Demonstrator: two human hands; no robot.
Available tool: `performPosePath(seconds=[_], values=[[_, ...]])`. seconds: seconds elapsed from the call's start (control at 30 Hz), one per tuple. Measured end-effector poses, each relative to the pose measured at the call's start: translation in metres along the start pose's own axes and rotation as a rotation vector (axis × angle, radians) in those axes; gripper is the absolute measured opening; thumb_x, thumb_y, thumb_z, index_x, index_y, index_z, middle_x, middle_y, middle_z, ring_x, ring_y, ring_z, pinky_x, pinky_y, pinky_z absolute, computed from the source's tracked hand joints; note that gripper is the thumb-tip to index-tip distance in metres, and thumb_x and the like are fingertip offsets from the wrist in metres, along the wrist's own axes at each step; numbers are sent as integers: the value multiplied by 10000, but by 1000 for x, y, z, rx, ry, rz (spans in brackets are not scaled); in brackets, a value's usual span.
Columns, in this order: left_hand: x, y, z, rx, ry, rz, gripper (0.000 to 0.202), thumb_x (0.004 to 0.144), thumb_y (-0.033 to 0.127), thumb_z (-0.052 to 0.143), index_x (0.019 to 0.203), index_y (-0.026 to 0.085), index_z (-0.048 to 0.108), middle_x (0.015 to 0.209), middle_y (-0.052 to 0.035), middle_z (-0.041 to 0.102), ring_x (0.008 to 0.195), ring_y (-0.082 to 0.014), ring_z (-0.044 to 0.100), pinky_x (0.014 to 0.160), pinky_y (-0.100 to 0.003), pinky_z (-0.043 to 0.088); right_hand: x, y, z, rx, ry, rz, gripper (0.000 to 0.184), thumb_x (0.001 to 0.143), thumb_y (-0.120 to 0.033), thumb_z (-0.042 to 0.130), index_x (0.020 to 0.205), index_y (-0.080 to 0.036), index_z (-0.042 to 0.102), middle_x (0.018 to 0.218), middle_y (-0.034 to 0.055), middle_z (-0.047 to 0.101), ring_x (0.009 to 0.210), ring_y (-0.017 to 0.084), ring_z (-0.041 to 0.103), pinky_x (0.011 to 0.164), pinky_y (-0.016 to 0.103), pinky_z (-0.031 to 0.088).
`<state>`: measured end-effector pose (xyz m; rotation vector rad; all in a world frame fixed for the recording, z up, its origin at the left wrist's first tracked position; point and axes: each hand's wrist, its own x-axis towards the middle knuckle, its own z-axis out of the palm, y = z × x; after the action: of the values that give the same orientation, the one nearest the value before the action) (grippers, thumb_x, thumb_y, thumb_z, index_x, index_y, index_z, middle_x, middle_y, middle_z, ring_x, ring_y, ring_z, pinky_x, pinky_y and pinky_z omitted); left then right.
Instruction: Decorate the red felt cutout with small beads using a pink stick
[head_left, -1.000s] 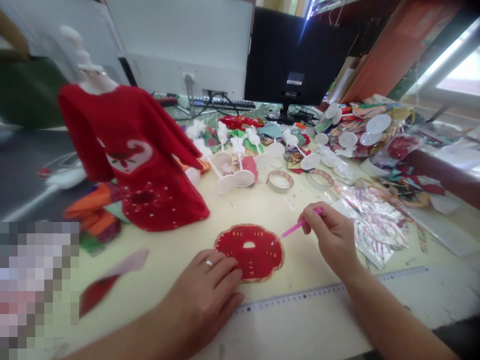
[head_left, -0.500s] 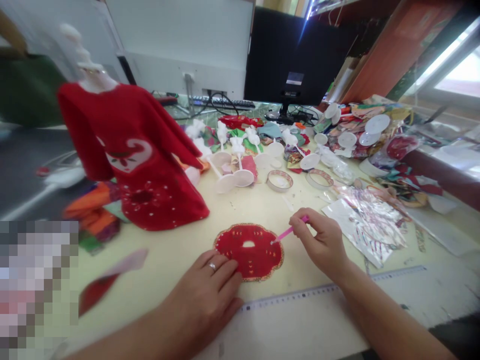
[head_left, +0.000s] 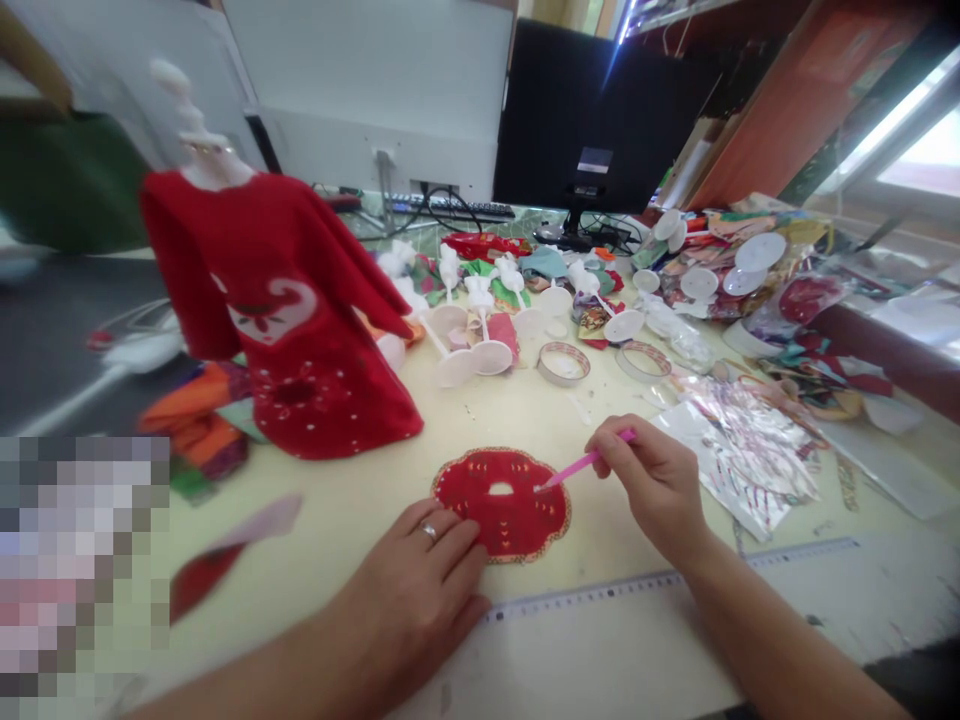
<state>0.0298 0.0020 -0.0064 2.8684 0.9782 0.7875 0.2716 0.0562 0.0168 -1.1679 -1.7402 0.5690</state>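
A red scalloped cloth piece (head_left: 517,525) with a patterned gold-coloured edging lies flat on the table. Small pale marks dot it, and a pale opening shows near its middle. My left hand (head_left: 427,580), a ring on one finger, rests palm down with stretched fingers over the cloth's lower left edge. Between thumb and fingertips, my right hand (head_left: 652,480) pinches a slim pink pen-like stick (head_left: 574,466). The stick slants down leftward, its pale tip at the right half of the cloth. Whether the tip touches the fabric I cannot tell.
A clear ruler (head_left: 611,592) lies in front of the cloth. To the left stands a small dress form in a red dress (head_left: 277,310). Behind are tape rolls (head_left: 562,377) and several white stands (head_left: 491,357); shiny plastic packets (head_left: 765,470) lie on the right.
The stick's tip has shifted slightly left across the cloth, closer to the middle opening. My left hand stays on the cloth. The whole view has drifted a little.
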Motion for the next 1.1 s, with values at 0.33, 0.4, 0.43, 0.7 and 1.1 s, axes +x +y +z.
performPosePath(seconds=[0.33, 0.4, 0.43, 0.7, 1.1], values=[[-5, 3, -4, -281, 28, -430, 229, 809, 264, 587, 1024, 185, 591, 897, -41, 670, 804, -202, 602, 725, -353, 488, -13, -13, 13, 276, -174, -37, 148, 895, -189, 480, 833, -196, 614, 652, -9, 566, 566, 103, 524, 525, 247, 426], [-4, 3, -5, -320, -23, -506, 253, 777, 279, 625, 1012, 187, 601, 885, -34, 674, 779, -193, 608, 704, -331, 491, -17, -16, 17, 305, -228, -70, 144, 896, -178, 474, 877, -200, 615, 687, 0, 574, 588, 109, 534, 532, 252, 432], [-4, 3, -6, -339, -43, -531, 249, 771, 283, 631, 1002, 193, 610, 867, -27, 674, 758, -186, 608, 692, -321, 489, -18, -17, 18, 314, -249, -80, 144, 896, -173, 473, 890, -201, 614, 701, 3, 575, 598, 112, 538, 536, 254, 435], [-4, 1, -4, -433, -64, -558, 135, 824, 233, 543, 913, 212, 643, 718, 11, 640, 650, -143, 549, 609, -257, 427, -21, -15, 22, 345, -291, -77, 151, 901, -164, 462, 916, -204, 606, 717, 13, 566, 622, 124, 536, 544, 266, 434], [-4, -1, -2, -465, -72, -584, 159, 832, 170, 485, 815, 205, 639, 727, 22, 649, 665, -121, 549, 628, -231, 396, -21, -15, 25, 377, -275, 28, 149, 907, -204, 470, 871, -208, 614, 683, 5, 579, 587, 113, 539, 516, 244, 440]])
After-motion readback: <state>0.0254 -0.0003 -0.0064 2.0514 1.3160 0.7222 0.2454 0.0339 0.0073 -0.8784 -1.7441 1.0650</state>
